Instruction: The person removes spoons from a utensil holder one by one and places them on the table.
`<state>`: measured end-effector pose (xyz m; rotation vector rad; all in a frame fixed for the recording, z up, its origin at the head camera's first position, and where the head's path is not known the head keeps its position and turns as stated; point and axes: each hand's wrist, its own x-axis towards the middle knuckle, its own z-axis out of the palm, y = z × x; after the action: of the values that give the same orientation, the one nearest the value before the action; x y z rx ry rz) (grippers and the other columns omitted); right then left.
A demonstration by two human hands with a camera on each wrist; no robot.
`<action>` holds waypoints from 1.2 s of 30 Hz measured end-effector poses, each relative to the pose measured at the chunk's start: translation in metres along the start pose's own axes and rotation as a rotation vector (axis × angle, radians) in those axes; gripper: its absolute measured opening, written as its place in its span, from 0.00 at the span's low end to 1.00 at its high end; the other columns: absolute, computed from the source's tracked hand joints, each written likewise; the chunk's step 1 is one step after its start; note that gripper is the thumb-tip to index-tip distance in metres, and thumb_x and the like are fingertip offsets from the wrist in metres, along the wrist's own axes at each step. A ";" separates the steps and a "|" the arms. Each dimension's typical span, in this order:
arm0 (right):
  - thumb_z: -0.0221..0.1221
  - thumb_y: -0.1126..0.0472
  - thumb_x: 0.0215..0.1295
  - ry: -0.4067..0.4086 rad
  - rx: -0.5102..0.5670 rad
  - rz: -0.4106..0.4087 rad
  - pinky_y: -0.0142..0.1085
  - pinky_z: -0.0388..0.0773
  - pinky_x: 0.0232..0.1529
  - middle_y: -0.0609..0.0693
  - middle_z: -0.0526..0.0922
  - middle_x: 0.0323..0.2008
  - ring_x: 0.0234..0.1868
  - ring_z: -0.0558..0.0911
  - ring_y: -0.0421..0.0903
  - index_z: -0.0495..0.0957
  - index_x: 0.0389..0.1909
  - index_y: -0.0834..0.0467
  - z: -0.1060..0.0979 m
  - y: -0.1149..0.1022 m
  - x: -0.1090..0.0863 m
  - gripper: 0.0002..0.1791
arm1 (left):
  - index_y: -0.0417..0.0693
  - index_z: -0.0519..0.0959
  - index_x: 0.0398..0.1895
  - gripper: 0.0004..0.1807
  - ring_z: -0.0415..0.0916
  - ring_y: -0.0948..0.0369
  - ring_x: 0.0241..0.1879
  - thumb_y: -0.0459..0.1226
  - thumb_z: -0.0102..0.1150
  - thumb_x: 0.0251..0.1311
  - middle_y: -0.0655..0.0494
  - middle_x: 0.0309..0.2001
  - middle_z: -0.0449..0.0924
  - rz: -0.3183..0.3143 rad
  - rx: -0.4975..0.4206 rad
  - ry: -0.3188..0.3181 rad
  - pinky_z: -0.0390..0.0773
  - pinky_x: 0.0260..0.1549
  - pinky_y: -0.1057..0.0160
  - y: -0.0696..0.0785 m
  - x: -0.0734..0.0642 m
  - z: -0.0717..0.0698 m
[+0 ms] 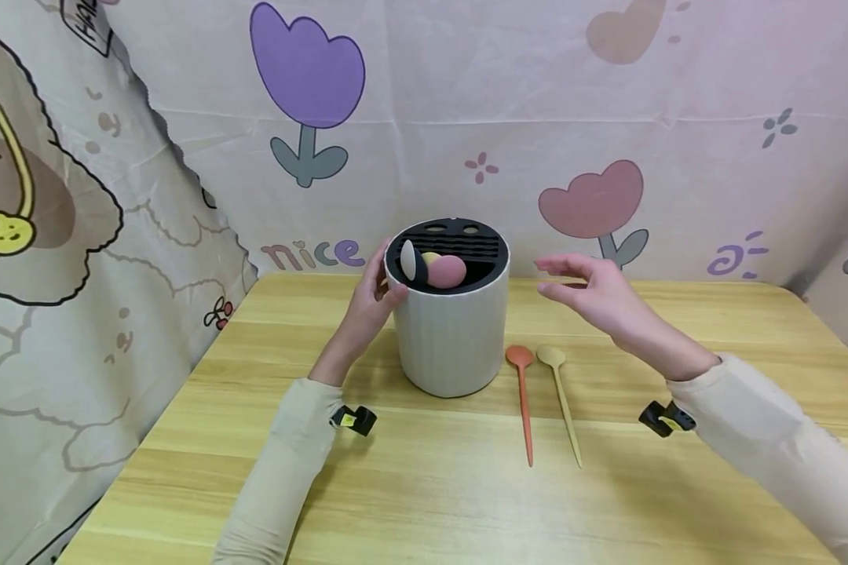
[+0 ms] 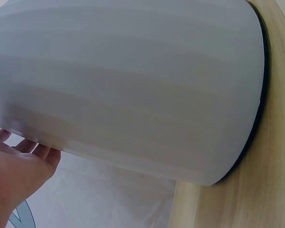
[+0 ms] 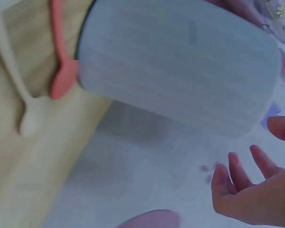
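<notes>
A white ribbed utensil holder (image 1: 452,345) stands upright on the table, with a black slotted top. My left hand (image 1: 374,302) holds its upper left side, thumb at the front near the rim; the left wrist view shows the fingers against the wall. Out of the holder's front opening rise a pink rounded utensil head (image 1: 447,271), a white-and-dark one (image 1: 411,260) and a yellowish one mostly hidden behind them. To the right of the holder, my right hand (image 1: 593,294) is in the air, fingers extended and thumb apart, holding nothing.
A red-orange long-handled spoon (image 1: 524,404) and a cream one (image 1: 565,400) lie side by side on the wooden table (image 1: 424,486), right of the holder, heads toward the back. A printed cloth (image 1: 431,141) hangs behind the table and another at the left.
</notes>
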<state>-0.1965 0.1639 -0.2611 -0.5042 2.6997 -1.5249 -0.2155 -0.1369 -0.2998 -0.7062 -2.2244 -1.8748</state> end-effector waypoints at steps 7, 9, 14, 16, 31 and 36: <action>0.60 0.57 0.60 -0.003 0.006 -0.086 0.36 0.72 0.48 0.50 0.76 0.51 0.46 0.78 0.45 0.74 0.53 0.58 0.000 -0.031 0.003 0.21 | 0.38 0.43 0.69 0.64 0.51 0.53 0.64 0.70 0.53 0.38 0.43 0.67 0.49 0.003 -0.014 -0.004 0.52 0.61 0.53 0.002 0.000 0.000; 0.60 0.55 0.59 -0.004 0.003 -0.093 0.37 0.72 0.47 0.49 0.78 0.49 0.44 0.78 0.44 0.75 0.52 0.57 0.001 -0.037 0.006 0.20 | 0.38 0.43 0.69 0.64 0.51 0.53 0.64 0.70 0.53 0.38 0.43 0.67 0.49 0.004 -0.014 -0.004 0.52 0.61 0.53 0.002 0.000 0.000; 0.60 0.55 0.59 -0.027 -0.021 -0.101 0.38 0.71 0.47 0.51 0.79 0.46 0.44 0.78 0.44 0.76 0.51 0.58 0.004 -0.049 0.015 0.20 | 0.37 0.43 0.69 0.64 0.50 0.53 0.64 0.70 0.53 0.38 0.42 0.67 0.49 0.005 -0.016 -0.005 0.51 0.61 0.52 0.002 0.000 0.000; 0.60 0.56 0.59 -0.043 -0.020 -0.119 0.38 0.71 0.47 0.53 0.79 0.46 0.45 0.78 0.45 0.76 0.51 0.59 0.006 -0.054 0.018 0.20 | 0.37 0.43 0.69 0.64 0.50 0.53 0.64 0.71 0.53 0.38 0.42 0.67 0.49 0.004 -0.014 -0.003 0.51 0.61 0.51 0.002 0.000 0.000; 0.58 0.58 0.61 -0.217 -0.019 -0.185 0.36 0.70 0.49 0.47 0.80 0.45 0.47 0.76 0.40 0.78 0.48 0.59 0.020 -0.071 0.042 0.15 | 0.40 0.43 0.70 0.64 0.49 0.54 0.65 0.71 0.53 0.37 0.44 0.68 0.47 -0.015 -0.009 0.003 0.52 0.61 0.55 0.003 0.000 0.000; 0.61 0.60 0.58 -0.263 0.073 -0.151 0.36 0.71 0.48 0.49 0.81 0.42 0.46 0.77 0.41 0.78 0.48 0.60 0.022 -0.073 0.047 0.16 | 0.40 0.43 0.70 0.64 0.50 0.54 0.65 0.71 0.53 0.37 0.45 0.68 0.47 -0.017 -0.005 -0.003 0.52 0.61 0.54 0.002 0.000 0.001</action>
<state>-0.2172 0.0975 -0.2047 -0.8573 2.4478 -1.4626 -0.2145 -0.1360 -0.2977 -0.6934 -2.2353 -1.8885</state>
